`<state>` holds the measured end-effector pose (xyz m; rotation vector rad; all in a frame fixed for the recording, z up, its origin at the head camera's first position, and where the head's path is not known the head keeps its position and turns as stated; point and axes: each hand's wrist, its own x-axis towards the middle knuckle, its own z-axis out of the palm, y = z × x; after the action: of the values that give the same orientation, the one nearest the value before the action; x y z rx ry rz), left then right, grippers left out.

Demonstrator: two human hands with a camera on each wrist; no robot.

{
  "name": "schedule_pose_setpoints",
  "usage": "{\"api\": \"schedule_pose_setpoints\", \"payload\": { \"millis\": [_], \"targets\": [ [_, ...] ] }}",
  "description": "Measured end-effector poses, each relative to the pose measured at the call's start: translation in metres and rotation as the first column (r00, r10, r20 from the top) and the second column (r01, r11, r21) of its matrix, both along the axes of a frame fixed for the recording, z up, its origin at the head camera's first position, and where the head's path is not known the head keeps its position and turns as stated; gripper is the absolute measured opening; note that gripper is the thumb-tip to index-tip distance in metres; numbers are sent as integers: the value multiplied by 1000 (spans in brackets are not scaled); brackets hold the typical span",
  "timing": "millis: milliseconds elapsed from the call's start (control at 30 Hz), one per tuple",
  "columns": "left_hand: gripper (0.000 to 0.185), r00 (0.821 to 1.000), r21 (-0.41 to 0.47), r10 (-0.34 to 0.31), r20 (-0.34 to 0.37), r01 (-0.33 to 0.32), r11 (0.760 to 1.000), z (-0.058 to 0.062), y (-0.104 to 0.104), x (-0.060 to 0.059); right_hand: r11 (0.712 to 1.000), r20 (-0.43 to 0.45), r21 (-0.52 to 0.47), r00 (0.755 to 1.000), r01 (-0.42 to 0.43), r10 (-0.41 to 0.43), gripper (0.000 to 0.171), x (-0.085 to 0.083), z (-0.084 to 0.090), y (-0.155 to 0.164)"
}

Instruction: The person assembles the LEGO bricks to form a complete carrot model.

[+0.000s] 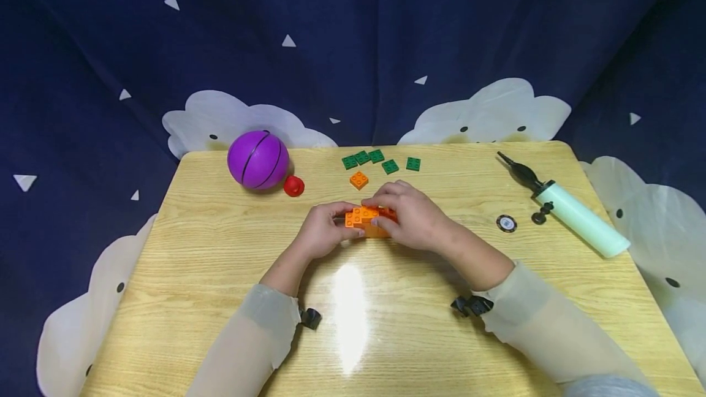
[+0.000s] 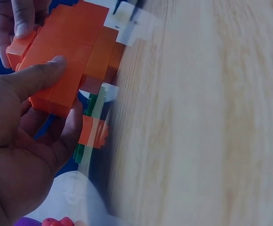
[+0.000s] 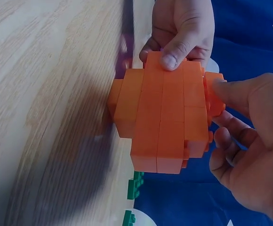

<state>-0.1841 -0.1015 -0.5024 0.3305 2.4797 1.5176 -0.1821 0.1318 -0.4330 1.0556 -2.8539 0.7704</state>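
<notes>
An orange block build (image 1: 371, 230) of several toy bricks, stepped at its lower side, is held between both hands near the middle of the table. My left hand (image 1: 321, 231) grips its left end, the thumb lying across the front face in the left wrist view. On the upper studded side sits a small orange brick (image 3: 215, 104), pinched by the thumb and fingers of my right hand (image 1: 417, 218). Whether that brick is pressed fully down, I cannot tell. Behind the hands lie a loose orange brick (image 1: 359, 180) and several green bricks (image 1: 390, 166).
A purple ball (image 1: 258, 160) stands at the back left of the wooden table (image 1: 209, 299), beside a small red object (image 1: 294, 186). Rightward lie a poker chip (image 1: 506, 223), a small black piece (image 1: 542, 213) and a pale green hand pump (image 1: 584, 219). A dark blue curtain (image 1: 353, 66) hangs behind.
</notes>
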Motion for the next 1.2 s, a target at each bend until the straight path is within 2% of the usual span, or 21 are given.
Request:
{"api": "schedule_pose_setpoints", "payload": {
  "millis": [233, 367, 467, 600, 700, 800, 967, 1200],
  "targets": [
    [42, 1000, -1, 1, -10, -1, 1000, 1, 0, 0, 999, -54, 48, 998, -16, 19, 31, 0, 2, -5],
    [42, 1000, 1, 6, -16, -6, 1000, 1, -2, 0, 999, -51, 38, 998, -30, 32, 31, -3, 1, -6],
    [42, 1000, 6, 3, -12, -3, 1000, 1, -2, 0, 999, -10, -10, 999, -46, 46, 33, -7, -3, -2],
    [42, 1000, 13, -9, -7, 9, 1000, 0, -1, -1, 988, 75, -135, 994, -67, 78, 36, -14, -12, 9],
    [42, 1000, 20, -14, 6, 14, 1000, 0, 0, -1, 972, 148, -225, 983, -75, 110, 39, -20, -18, 18],
    [43, 1000, 21, -11, 21, 10, 1000, 1, 0, -2, 958, 225, -284, 968, -44, 111, 37, -26, -22, 24],
    [45, 1000, 4, 2, 30, -2, 1000, 1, 0, -2, 960, 303, -277, 951, 35, 52, 33, -37, -25, 28],
    [46, 999, 15, -1, 33, 0, 1000, 0, 0, -2, 965, 332, -251, 943, 78, 10, 33, -47, -33, 30]
  ]
}}
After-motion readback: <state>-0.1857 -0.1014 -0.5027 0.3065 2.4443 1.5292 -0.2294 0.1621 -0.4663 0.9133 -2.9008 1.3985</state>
